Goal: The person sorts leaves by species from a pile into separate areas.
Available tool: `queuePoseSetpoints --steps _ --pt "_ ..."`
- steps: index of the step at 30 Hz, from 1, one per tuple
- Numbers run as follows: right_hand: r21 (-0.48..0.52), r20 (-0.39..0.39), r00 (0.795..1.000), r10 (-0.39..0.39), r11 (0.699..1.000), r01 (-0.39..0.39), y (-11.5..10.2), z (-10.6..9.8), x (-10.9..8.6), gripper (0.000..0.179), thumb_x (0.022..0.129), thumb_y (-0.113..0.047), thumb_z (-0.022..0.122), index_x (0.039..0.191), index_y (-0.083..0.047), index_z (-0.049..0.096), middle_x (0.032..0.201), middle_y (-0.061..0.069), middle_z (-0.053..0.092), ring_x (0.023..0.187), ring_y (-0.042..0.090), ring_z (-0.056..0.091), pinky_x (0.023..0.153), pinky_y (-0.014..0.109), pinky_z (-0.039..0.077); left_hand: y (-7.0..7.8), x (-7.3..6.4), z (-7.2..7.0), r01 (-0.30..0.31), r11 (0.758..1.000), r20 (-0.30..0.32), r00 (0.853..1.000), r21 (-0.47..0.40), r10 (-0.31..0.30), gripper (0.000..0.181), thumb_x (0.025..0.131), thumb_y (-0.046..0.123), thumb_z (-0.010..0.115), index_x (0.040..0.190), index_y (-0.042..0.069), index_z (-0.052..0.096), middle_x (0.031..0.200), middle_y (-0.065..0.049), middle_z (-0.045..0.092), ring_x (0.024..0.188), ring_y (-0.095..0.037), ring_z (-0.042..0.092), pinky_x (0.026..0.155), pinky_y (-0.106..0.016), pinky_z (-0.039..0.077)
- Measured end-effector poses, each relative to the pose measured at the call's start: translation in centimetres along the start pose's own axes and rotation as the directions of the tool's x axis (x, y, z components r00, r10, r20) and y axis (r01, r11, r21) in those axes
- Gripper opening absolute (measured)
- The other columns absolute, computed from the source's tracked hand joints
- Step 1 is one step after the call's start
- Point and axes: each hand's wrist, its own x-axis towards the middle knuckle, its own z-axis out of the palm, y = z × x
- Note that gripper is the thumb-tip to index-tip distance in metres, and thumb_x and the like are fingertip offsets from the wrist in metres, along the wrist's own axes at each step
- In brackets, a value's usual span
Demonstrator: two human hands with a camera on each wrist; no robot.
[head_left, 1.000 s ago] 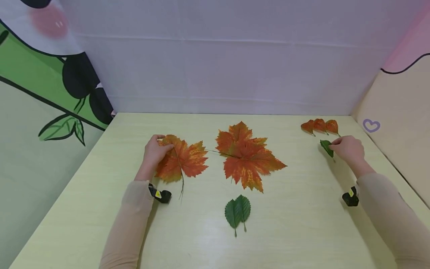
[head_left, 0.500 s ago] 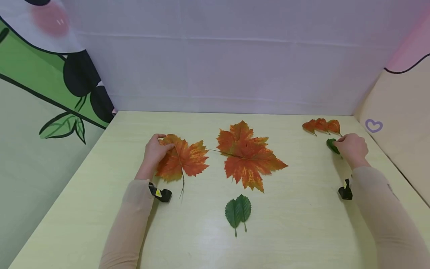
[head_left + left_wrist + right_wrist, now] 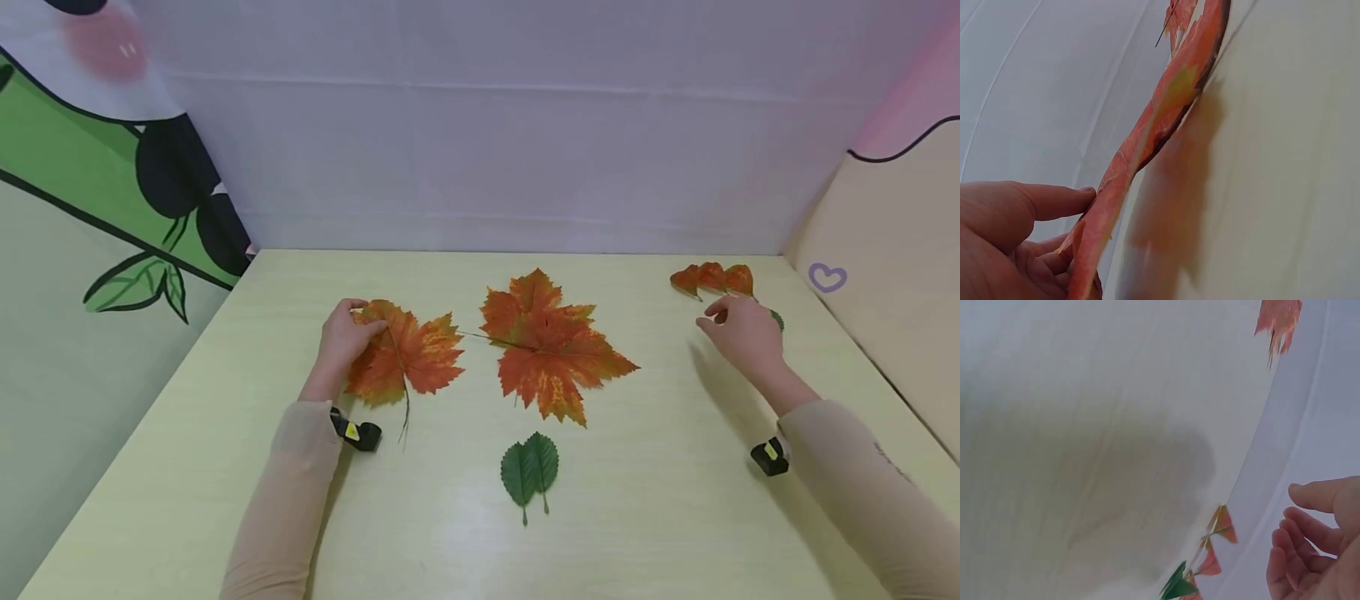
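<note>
In the head view my left hand [image 3: 343, 340] pinches the edge of an orange maple leaf [image 3: 408, 354], its thumb on top. The left wrist view shows that maple leaf [image 3: 1138, 147] edge-on, tilted above its shadow. At the right my right hand [image 3: 752, 340] hovers above the table with fingers loosely bent and nothing between them. Just beyond it a green leaf [image 3: 777, 318] is mostly hidden by the hand. In the right wrist view the green leaf [image 3: 1180, 586] lies near several small orange leaves [image 3: 1211, 559], apart from my fingers.
A large orange maple leaf cluster [image 3: 547, 350] lies mid-table, its stem pointing left. Two green leaves [image 3: 519, 475] overlap nearer the front. A row of three small orange leaves [image 3: 711, 277] lies at the back right of the pale table [image 3: 637, 517]. Fabric walls [image 3: 480, 167] enclose the table.
My right hand carried the green leaf toward the right, let it go near the small orange leaves, and drew back left. The left hand stayed on its maple leaf.
</note>
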Motion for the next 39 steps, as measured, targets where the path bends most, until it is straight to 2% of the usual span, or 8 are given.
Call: queuePoseSetpoints --steps 6,13,18,23,26,34,37,39 --pt "-0.005 0.031 0.994 -0.108 0.994 0.109 -3.1 0.6 -1.9 0.024 0.085 -0.019 0.061 0.095 0.002 0.064 0.088 0.020 0.061 0.070 0.029 0.056 0.052 0.034 0.042 -0.1 0.1 0.0 -0.001 1.000 -0.007 1.000 0.002 0.001 0.057 0.088 0.021 0.058 0.136 0.003 0.033 0.137 -0.021 0.037 0.106 -0.031 0.042 0.095 -0.045 0.037" --pt "0.081 0.122 0.970 -0.212 0.976 0.203 -6.7 1.6 -4.3 0.018 0.084 -0.019 0.062 0.090 -0.002 0.066 0.077 0.007 0.064 0.068 0.019 0.056 0.059 0.030 0.043 -0.1 -0.1 0.1 -0.006 1.000 -0.001 1.000 -0.009 0.006 0.058 0.088 0.020 0.058 0.136 0.002 0.032 0.136 -0.021 0.038 0.108 -0.031 0.042 0.096 -0.045 0.037" --pt "0.201 0.236 0.943 -0.235 0.961 0.190 -9.2 2.7 -6.1 0.013 0.084 -0.020 0.064 0.087 -0.008 0.067 0.074 0.000 0.062 0.067 0.014 0.053 0.059 0.028 0.042 -0.1 0.0 0.1 -0.009 1.000 -0.009 1.000 0.002 0.009 0.059 0.088 0.021 0.059 0.136 0.001 0.032 0.135 -0.022 0.039 0.109 -0.031 0.042 0.097 -0.045 0.037" --pt "0.295 0.360 0.897 -0.256 0.943 0.150 -10.8 4.1 -7.5 0.014 0.083 -0.025 0.065 0.085 -0.012 0.067 0.072 -0.003 0.061 0.065 0.011 0.053 0.058 0.026 0.043 -0.2 0.1 0.1 -0.016 1.000 -0.013 1.000 0.011 0.017 0.059 0.088 0.021 0.059 0.136 0.001 0.033 0.132 -0.023 0.040 0.106 -0.031 0.043 0.095 -0.045 0.037" --pt "0.319 0.395 0.875 -0.279 0.935 0.153 -11.5 4.8 -8.2 0.014 0.082 -0.027 0.066 0.083 -0.013 0.067 0.070 -0.004 0.062 0.061 0.009 0.054 0.056 0.025 0.043 -0.1 0.0 0.0 -0.016 1.000 -0.012 1.000 0.008 0.016 0.059 0.088 0.021 0.059 0.136 0.002 0.033 0.131 -0.023 0.041 0.104 -0.030 0.043 0.095 -0.044 0.038" --pt "0.308 0.456 0.831 -0.320 0.932 0.190 -13.6 6.1 -10.1 0.026 0.076 -0.044 0.069 0.074 -0.018 0.063 0.062 -0.010 0.056 0.056 0.007 0.049 0.054 0.023 0.041 -0.1 0.0 -0.1 -0.013 1.000 -0.013 1.000 0.015 0.014 0.058 0.088 0.021 0.059 0.136 0.001 0.033 0.129 -0.023 0.042 0.103 -0.030 0.043 0.096 -0.044 0.037" --pt "0.277 0.456 0.828 -0.327 0.936 0.217 -14.2 6.4 -10.7 0.031 0.073 -0.050 0.069 0.070 -0.020 0.060 0.059 -0.011 0.054 0.055 0.007 0.048 0.053 0.023 0.039 -0.1 -0.1 -0.1 -0.010 1.000 -0.009 1.000 0.007 0.010 0.058 0.088 0.021 0.059 0.136 0.002 0.033 0.129 -0.023 0.042 0.104 -0.030 0.042 0.095 -0.044 0.037" --pt "0.251 0.446 0.835 -0.323 0.940 0.230 -14.5 6.6 -11.0 0.035 0.071 -0.053 0.069 0.068 -0.020 0.057 0.058 -0.011 0.052 0.054 0.006 0.047 0.052 0.022 0.038 -0.1 -0.1 0.0 -0.005 1.000 -0.004 1.000 -0.002 0.005 0.058 0.088 0.021 0.059 0.136 0.002 0.033 0.130 -0.022 0.041 0.105 -0.030 0.042 0.096 -0.044 0.037"
